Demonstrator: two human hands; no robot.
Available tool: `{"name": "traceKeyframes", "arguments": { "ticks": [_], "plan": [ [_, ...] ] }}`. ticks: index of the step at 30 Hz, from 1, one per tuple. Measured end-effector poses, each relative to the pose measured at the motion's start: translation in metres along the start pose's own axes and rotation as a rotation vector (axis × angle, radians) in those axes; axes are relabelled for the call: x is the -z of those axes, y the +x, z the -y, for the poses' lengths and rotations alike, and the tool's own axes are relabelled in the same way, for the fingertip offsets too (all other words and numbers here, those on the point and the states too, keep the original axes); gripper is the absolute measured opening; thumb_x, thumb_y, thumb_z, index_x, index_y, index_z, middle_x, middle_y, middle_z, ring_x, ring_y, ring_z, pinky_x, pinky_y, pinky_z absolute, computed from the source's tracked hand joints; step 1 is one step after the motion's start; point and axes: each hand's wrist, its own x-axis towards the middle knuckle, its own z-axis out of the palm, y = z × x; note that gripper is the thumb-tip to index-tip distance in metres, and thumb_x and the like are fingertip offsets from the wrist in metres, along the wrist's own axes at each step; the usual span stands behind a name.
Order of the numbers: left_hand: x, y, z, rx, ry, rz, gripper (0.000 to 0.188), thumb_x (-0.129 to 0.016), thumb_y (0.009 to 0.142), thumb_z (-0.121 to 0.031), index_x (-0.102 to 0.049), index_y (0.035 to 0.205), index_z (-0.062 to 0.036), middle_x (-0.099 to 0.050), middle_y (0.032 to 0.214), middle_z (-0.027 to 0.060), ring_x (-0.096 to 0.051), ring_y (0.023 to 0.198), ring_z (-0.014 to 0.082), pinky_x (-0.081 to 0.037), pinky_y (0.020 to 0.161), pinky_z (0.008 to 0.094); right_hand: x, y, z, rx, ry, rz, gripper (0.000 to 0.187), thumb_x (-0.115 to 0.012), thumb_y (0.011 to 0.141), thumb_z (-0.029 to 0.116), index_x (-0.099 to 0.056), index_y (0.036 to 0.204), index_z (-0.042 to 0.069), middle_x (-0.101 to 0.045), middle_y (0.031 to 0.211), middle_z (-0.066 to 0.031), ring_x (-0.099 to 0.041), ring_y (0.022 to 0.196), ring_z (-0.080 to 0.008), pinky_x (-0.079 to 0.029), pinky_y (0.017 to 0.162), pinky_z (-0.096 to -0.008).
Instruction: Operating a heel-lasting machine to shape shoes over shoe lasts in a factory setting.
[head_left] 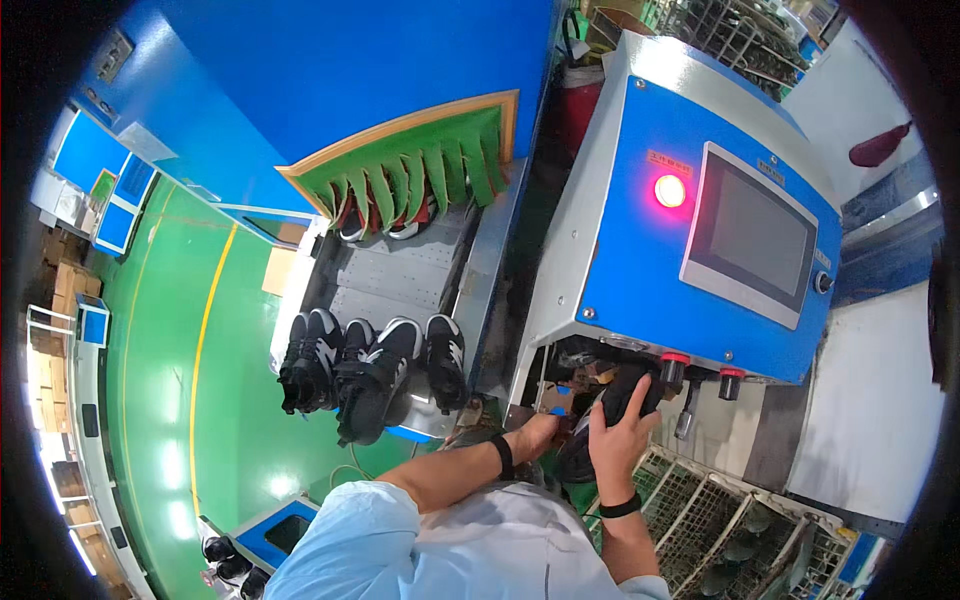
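Beneath the blue console [635, 270]: we see what looks like a black shoe [624, 383], tucked close under the lower edge, its middle partly covered by the hand on it.
Right hand [618, 448]: its fingers wrap the black shoe, the index stretched up along one side; we judge this hold keeps the shoe steady near the machine.
Left hand [533, 434]: just left of the shoe, its fingers partly hidden, so we cannot tell whether they are wide, narrow or holding anything.
Long axis: we read the black shoe as slanting from upper right to lower left; which end is the toe, we cannot tell.
Conveyor [385, 272]: black-and-white shoes [380, 385] stand at its near end, toes toward the green strip curtain [400, 180], heels toward us, presumably set there for easy reach.
Red lamp [669, 191]: glowing on the console's face, just beside a dark screen [755, 235].
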Motion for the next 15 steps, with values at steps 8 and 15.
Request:
{"name": "traceKeyframes", "arguments": {
  "ticks": [8, 15],
  "plan": [
    [-0.027, -0.056, -0.024, 0.115, 0.035, 0.017, 0.035, -0.049, 0.106, -0.041, -0.064, 0.120, -0.0133, -0.068, 0.109, 0.0026, -0.064, 0.099, 0.0215, -0.051, 0.092, 0.0416, -0.007, -0.014, -0.044, 0.216, 0.051, -0.137, 0.089, -0.079, 0.085, 0.033, -0.033, 0.160, 0.019, -0.048, 0.113, -0.0307, -0.061, 0.081, -0.0487, -0.055, 0.063, -0.0508],
    [-0.014, -0.066, -0.017, -0.081, 0.024, 0.153, 0.032, -0.046, 0.109, -0.030, -0.062, 0.119, -0.0043, -0.068, 0.108, 0.0087, -0.065, 0.098, 0.0227, -0.052, 0.090, 0.0399, 0.012, -0.005, -0.027, 0.088, 0.108, -0.045, 0.094, -0.081, 0.078, 0.025, -0.035, 0.159, 0.025, -0.050, 0.110, -0.0286, -0.060, 0.091, -0.0490, -0.052, 0.072, -0.0527]
  ]
}}
